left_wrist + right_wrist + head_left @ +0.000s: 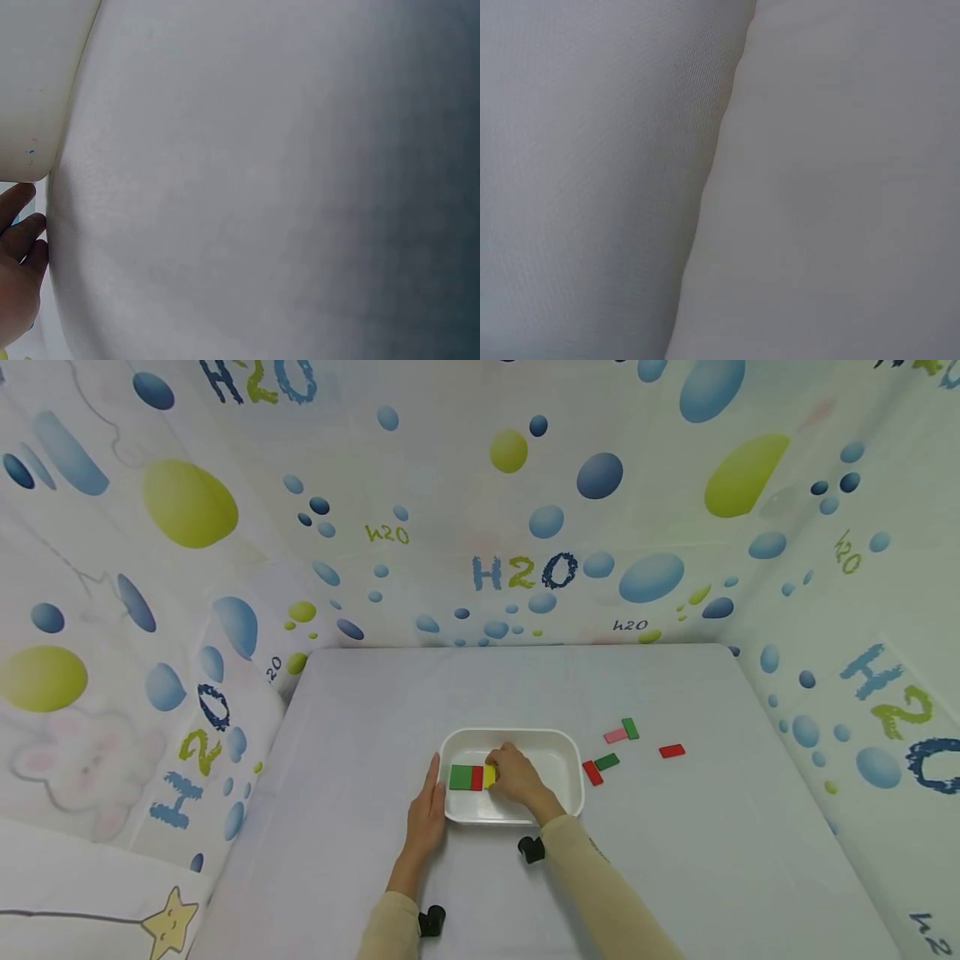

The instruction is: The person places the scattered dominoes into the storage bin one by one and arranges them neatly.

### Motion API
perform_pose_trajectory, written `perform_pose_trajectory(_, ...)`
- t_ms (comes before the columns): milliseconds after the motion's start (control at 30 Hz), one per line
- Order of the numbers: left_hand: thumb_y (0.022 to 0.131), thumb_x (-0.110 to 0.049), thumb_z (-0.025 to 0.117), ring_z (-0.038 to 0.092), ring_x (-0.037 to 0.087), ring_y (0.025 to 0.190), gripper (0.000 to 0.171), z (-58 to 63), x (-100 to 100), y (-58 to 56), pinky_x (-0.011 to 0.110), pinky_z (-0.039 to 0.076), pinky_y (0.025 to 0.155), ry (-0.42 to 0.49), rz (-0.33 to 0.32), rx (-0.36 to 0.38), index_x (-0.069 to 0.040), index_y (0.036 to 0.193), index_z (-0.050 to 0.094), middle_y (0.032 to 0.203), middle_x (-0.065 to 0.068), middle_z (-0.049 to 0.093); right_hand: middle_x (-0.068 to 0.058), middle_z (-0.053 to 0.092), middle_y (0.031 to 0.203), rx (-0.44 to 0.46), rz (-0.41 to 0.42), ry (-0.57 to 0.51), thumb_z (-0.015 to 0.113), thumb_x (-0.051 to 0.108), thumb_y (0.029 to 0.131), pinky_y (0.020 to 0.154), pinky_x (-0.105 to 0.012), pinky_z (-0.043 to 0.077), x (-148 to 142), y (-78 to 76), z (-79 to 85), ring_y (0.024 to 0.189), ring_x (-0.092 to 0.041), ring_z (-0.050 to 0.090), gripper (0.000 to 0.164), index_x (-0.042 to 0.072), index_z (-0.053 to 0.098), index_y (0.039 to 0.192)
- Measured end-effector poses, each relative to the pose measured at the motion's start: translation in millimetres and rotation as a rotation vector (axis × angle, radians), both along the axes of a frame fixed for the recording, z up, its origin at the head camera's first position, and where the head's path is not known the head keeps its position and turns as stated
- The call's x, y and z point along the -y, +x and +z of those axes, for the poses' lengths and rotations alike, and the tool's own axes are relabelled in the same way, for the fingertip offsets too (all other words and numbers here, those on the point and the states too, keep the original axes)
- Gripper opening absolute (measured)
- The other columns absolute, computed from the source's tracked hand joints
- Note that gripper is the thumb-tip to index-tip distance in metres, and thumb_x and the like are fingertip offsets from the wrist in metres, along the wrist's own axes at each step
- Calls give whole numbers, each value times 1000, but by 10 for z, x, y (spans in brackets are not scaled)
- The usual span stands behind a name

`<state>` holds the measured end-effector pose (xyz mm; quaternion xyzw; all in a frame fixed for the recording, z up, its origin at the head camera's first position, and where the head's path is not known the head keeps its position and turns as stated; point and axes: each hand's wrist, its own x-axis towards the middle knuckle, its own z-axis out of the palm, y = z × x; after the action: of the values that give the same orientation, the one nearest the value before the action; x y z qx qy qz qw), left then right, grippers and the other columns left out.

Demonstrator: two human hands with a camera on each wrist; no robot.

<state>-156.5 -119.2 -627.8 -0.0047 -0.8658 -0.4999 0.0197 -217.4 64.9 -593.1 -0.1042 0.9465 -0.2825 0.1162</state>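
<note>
In the head view a white tray [555,760] stands on the table. Green [461,777] and red [477,778] blocks lie side by side in its left half, with a yellow block [489,772] just right of the red. My right hand [517,777] reaches over the tray and pinches the yellow block, hiding part of it. Along the tray's left rim lies my left hand [426,814], its fingers fairly straight against the outside. The left wrist view shows that hand's fingers [22,236] beside the tray's wall [37,97]. Only cloth and sleeve fill the right wrist view.
Right of the tray lie loose blocks: a red one [592,772] touching a green one [607,762], a pink one [616,736] beside another green one [630,728], and a red one [672,751] farther right. A white cloth [375,693] covers the table; patterned sheets hang around it.
</note>
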Motion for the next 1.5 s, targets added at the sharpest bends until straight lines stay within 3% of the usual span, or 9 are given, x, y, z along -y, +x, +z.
perform_pose_trajectory(1167, 107, -30, 32, 40, 37, 140, 51, 15, 23, 6, 57, 34, 113, 5, -5, 0, -23, 156, 26, 156, 11, 37, -7, 53, 101, 63, -24, -62, 81, 5, 74, 83, -31, 49, 39, 23, -10, 85, -18, 50, 47, 2, 66, 118)
perform_pose_trajectory(1500, 107, -30, 31, 41, 37, 140, 50, 17, 24, 11, 57, 34, 113, 6, 0, 7, -23, 156, 26, 155, 11, 38, -8, 52, 104, 56, -35, -45, 85, 12, 72, 82, -31, 51, 54, 49, 11, 86, -18, 51, 54, 3, 65, 121)
